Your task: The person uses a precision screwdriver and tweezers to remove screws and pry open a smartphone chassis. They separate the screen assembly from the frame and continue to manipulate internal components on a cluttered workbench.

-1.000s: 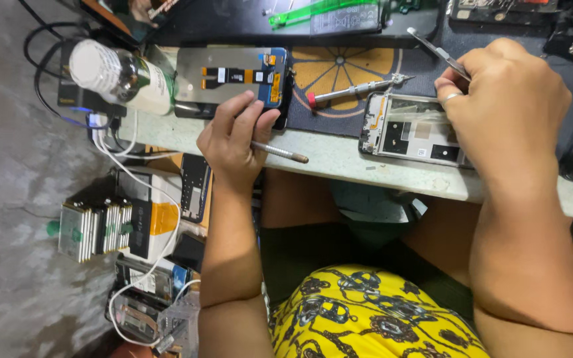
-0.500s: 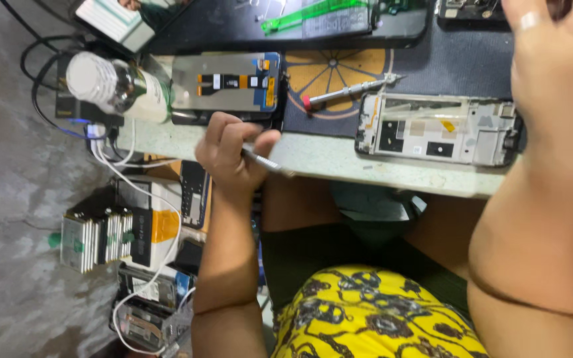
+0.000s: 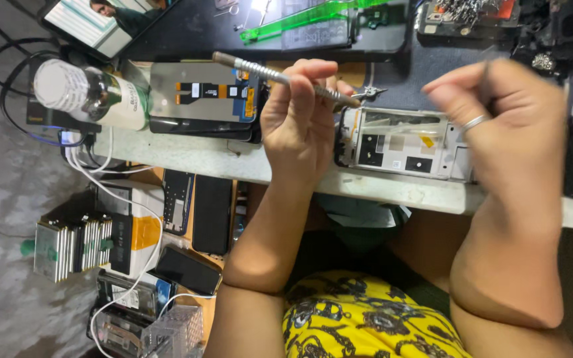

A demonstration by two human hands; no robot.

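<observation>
Fingers of the left hand (image 3: 300,113) are pinching a knurled metal screwdriver (image 3: 280,78) at frame centre above the rectangular phone frame (image 3: 402,142), while the blurred right hand (image 3: 505,126) is curling loosely, its grip unclear.

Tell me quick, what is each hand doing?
Left hand: closed around a metal screwdriver, held above the opened phone frame.
Right hand: fingers pinched together; blurred, so cannot tell what it holds.
</observation>
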